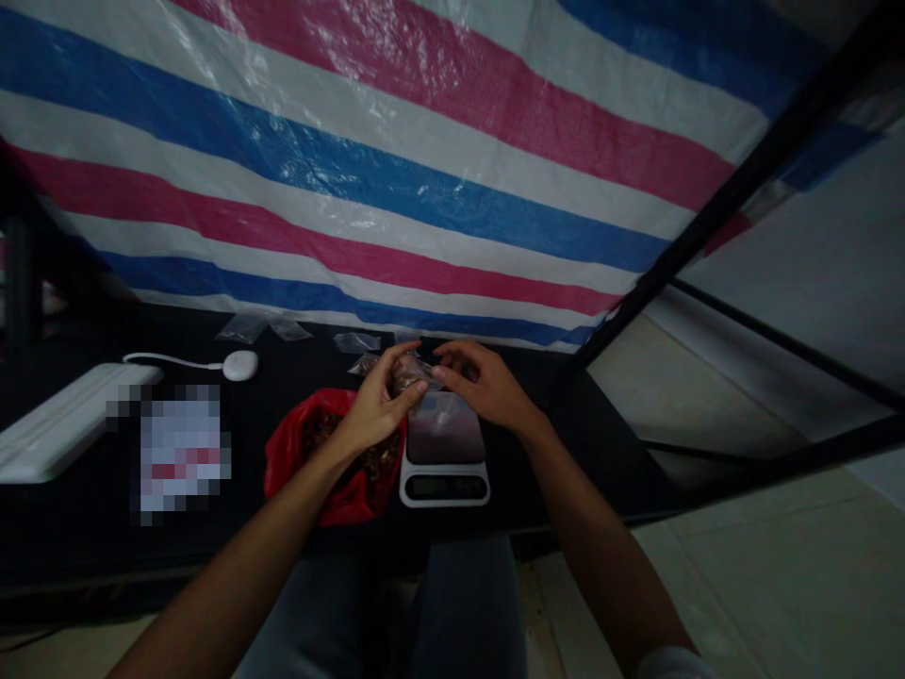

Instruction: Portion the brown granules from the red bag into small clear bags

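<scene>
Clear bag (pixel 405 374) in left hand (pixel 378 405) and right hand (pixel 491 385) — scale (pixel 444 443) beneath, red bag (pixel 284 441) alongside.

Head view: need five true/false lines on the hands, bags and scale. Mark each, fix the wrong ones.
1. The left hand holds a small clear bag, with the right hand close beside it. True.
2. The red bag sits to the right of the scale. False: it is to the scale's left.
3. The red bag is open, with brownish contents showing. True.
4. The round white device rests on the scale. False: it lies on the black table, further left.
5. More clear bags lie near the striped sheet. True.
</scene>
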The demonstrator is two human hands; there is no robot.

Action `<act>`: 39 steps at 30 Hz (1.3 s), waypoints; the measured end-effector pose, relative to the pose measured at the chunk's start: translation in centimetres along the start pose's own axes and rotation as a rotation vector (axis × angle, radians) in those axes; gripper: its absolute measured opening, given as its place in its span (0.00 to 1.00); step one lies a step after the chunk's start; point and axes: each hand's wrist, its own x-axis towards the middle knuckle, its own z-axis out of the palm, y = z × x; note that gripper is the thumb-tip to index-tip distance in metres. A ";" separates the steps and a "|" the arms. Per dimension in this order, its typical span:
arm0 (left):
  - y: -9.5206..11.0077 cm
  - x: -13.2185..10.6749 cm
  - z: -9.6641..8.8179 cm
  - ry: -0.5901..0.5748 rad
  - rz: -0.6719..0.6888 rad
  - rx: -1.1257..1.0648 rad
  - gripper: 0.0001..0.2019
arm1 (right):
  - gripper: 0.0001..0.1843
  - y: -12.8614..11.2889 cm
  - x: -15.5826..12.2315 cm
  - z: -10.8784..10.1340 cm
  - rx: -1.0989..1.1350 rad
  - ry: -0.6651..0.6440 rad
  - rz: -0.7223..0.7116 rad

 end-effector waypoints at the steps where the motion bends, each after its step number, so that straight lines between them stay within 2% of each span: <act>1: 0.0 0.0 0.1 0.015 -0.007 -0.016 0.31 | 0.15 0.1 -0.2 -0.1 -0.001 0.005 0.023; 4: 0.0 0.2 0.2 0.052 -0.042 -0.060 0.29 | 0.10 0.4 -0.6 -0.2 -0.003 -0.019 0.047; 10: 0.7 0.7 -0.4 0.058 -0.167 -0.135 0.22 | 0.08 0.7 -0.9 -0.9 0.033 0.049 0.101; 15: 1.0 1.0 -0.8 0.052 -0.131 -0.079 0.20 | 0.09 0.6 -1.3 -1.5 0.025 -0.003 0.075; 20: 0.7 0.8 -0.7 0.092 -0.166 -0.049 0.18 | 0.07 0.4 -1.5 -0.7 0.023 -0.015 0.039; 30: 1.0 0.8 -0.4 0.151 -0.224 -0.159 0.21 | 0.07 0.1 0.1 0.8 -0.052 -0.058 -0.068; 35: 1.4 0.8 -0.9 0.153 -0.232 -0.155 0.19 | 0.05 0.0 0.9 1.8 -0.008 -0.017 -0.020; 39: 1.7 0.9 -1.8 0.148 -0.221 -0.128 0.19 | 0.07 -0.1 1.1 1.5 0.044 -0.053 0.036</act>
